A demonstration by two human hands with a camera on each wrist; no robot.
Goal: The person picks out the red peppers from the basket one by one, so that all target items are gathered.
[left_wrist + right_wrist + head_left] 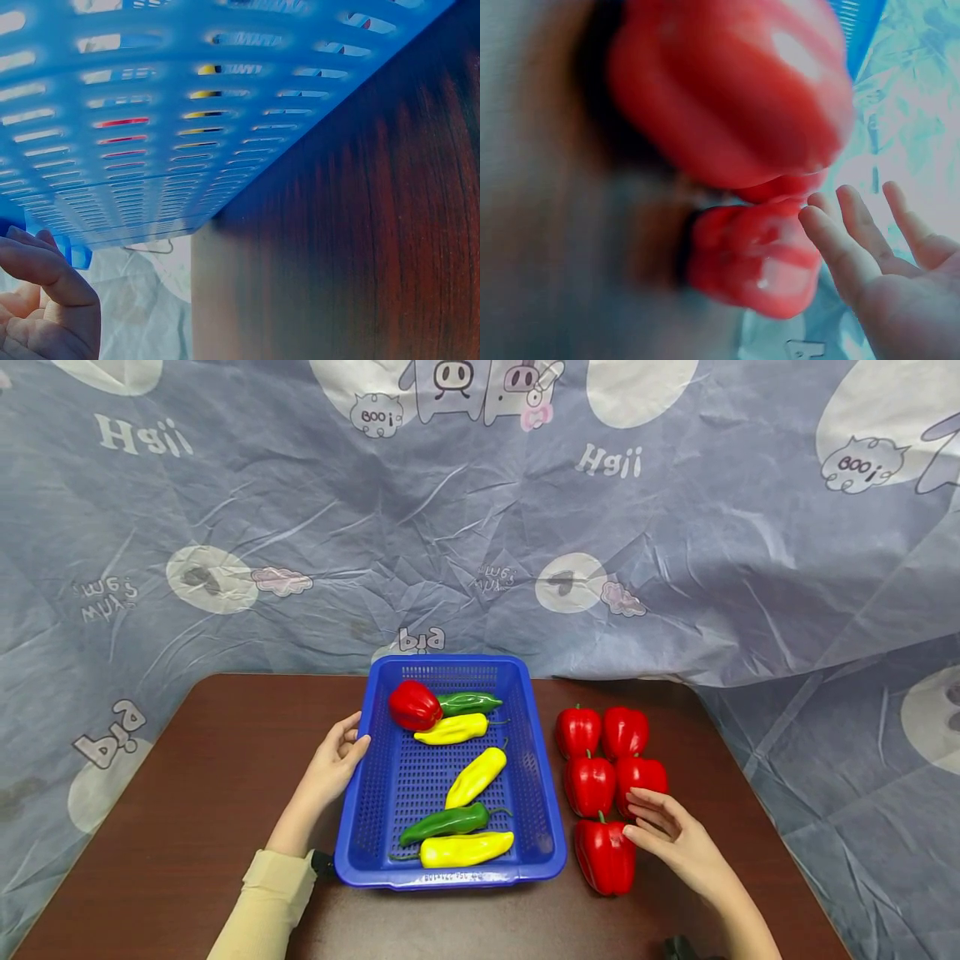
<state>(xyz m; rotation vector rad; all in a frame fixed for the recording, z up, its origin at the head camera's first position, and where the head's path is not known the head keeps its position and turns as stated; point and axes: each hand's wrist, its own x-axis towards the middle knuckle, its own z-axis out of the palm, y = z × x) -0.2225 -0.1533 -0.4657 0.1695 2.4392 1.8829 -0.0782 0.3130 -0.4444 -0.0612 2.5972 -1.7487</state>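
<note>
My left hand [341, 758] grips the left rim of a blue plastic basket [350, 827], its bent fingers beside the outer wall. In the left wrist view the curled fingers [52, 274] show by the slotted basket side [150, 161]. On the right, my right hand [678, 839] hovers with fingers spread and gently bent, holding nothing. Its fingertips are close over a red bell pepper [641, 779] and beside the nearest bell pepper [606, 857]. In the right wrist view a large bell pepper [735, 90] and another bell pepper [757, 259] lie left of the fingers.
Inside the basket lie a red bell pepper [415, 705], several yellow peppers [468, 850] and two green peppers [450, 823]. More red bell peppers [577, 732] stand clustered right of the basket. The brown table [187, 810] meets a grey-blue printed cloth [450, 527] behind.
</note>
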